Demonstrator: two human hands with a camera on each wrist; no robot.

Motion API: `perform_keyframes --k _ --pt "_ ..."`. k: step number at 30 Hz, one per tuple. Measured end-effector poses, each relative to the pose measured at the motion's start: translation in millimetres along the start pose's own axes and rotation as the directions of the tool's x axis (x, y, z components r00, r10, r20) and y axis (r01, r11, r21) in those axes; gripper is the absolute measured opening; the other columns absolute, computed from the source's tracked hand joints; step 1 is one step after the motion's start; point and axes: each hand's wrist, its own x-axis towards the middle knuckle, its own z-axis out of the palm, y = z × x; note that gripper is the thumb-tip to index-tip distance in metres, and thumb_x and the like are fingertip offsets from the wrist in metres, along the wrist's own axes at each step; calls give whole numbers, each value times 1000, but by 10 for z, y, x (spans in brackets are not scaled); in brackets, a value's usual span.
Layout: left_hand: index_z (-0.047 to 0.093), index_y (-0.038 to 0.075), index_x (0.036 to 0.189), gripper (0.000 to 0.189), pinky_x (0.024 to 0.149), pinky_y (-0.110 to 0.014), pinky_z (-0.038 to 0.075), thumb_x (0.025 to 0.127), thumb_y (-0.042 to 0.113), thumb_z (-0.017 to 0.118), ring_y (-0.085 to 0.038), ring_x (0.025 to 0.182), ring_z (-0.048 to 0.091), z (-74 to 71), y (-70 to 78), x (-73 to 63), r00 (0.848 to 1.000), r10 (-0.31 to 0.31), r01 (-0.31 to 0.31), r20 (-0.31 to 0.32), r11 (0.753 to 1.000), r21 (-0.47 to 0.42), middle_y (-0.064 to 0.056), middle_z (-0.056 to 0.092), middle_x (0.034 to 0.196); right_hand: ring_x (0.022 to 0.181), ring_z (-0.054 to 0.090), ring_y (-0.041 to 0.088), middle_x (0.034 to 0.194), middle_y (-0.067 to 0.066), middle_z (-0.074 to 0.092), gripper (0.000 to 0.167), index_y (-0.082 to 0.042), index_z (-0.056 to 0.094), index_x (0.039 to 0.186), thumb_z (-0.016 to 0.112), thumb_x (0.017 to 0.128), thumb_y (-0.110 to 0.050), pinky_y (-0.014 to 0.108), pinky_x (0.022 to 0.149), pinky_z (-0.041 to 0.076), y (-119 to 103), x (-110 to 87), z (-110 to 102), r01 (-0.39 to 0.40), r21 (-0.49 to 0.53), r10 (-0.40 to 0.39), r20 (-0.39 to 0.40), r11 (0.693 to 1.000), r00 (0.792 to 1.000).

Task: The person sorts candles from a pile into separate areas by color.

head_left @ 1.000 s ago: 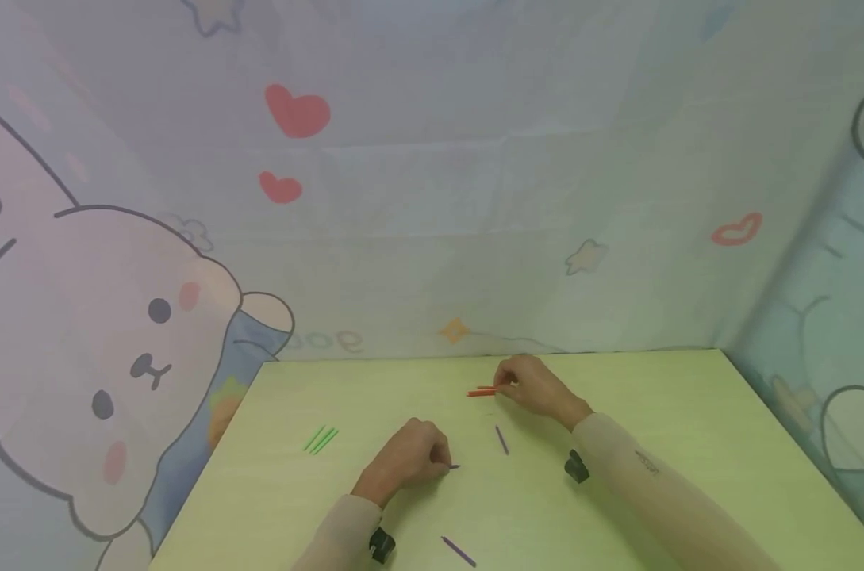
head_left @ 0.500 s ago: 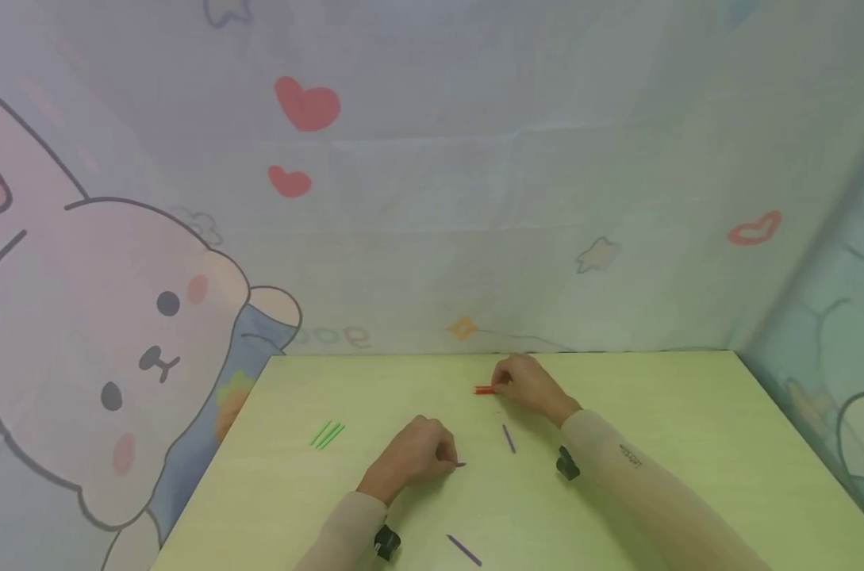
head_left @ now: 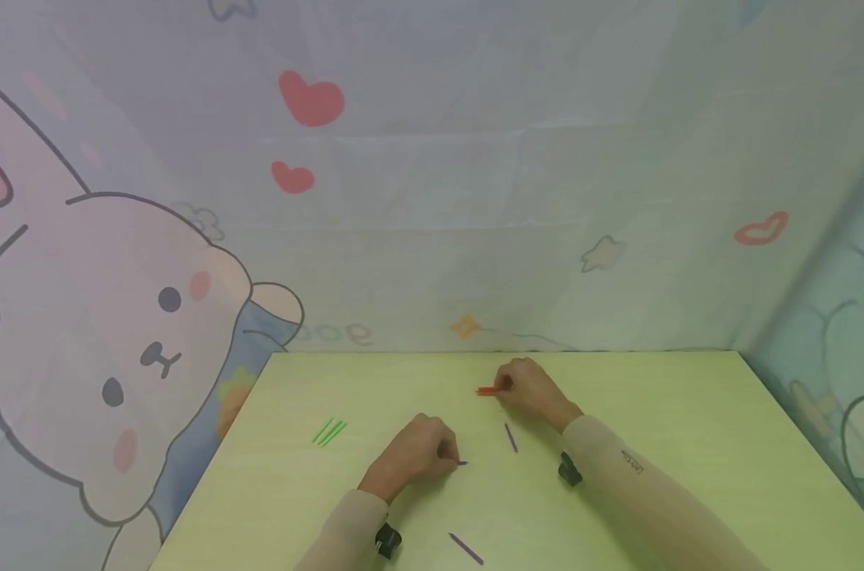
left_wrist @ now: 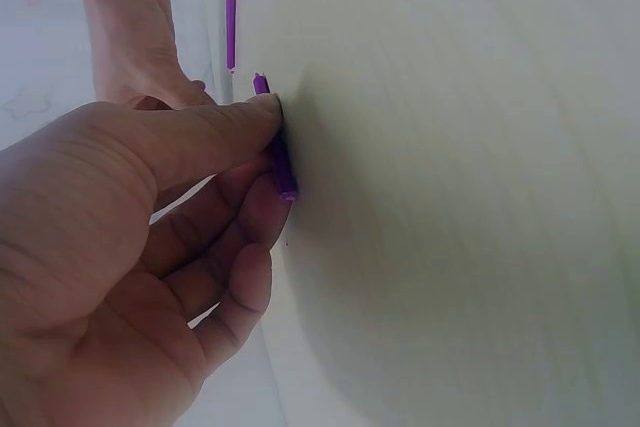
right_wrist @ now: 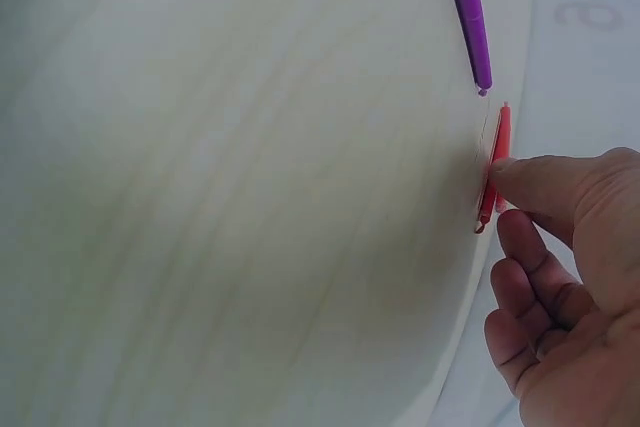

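Observation:
My left hand (head_left: 419, 450) pinches a slim purple stick (left_wrist: 285, 175) between thumb and fingertips, low over the table. In the head view only the tip of that stick shows past the fingers. Near the table's back edge, my right hand (head_left: 531, 388) has thumb and fingers on a pair of red sticks (right_wrist: 502, 137) lying side by side; their tips point left in the head view. Another purple stick (head_left: 511, 438) rests on the table between the hands. A third purple stick (head_left: 466, 548) lies close to the front.
Three thin green sticks (head_left: 329, 432) lie slanted, side by side, on the left of the pale yellow-green table (head_left: 653, 396). A printed cloth (head_left: 417, 198) hangs behind the table's back edge.
The red sticks, spread slightly apart earlier, now lie closer together under my right hand. My left hand stays nearly in place with its purple stick. The head view has shifted slightly.

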Motion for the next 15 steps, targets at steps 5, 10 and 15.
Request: perform_keyframes --k 5,10,15 --pt "87 15 84 12 69 -19 54 89 5 90 1 72 62 -9 -2 13 1000 2 -2 4 1000 2 13 75 77 94 69 20 90 -4 75 15 -13 79 90 85 89 1 43 90 61 -12 -5 -23 -28 15 28 7 1000 1000" --pt "87 15 82 14 68 -19 54 88 2 89 2 70 61 -13 -2 10 1000 10 -10 -7 1000 9 13 75 77 93 70 21 90 -1 76 14 -11 79 90 84 88 2 44 89 61 -40 -20 -41 -30 9 30 4 1000 1000" --pt "86 14 82 14 68 -19 54 87 1 89 2 70 60 -4 -12 2 1000 15 -15 -13 1000 13 13 76 76 90 70 20 92 1 77 11 -10 80 93 83 91 0 43 87 61 -114 -103 -72 -39 -44 38 -22 998 999"
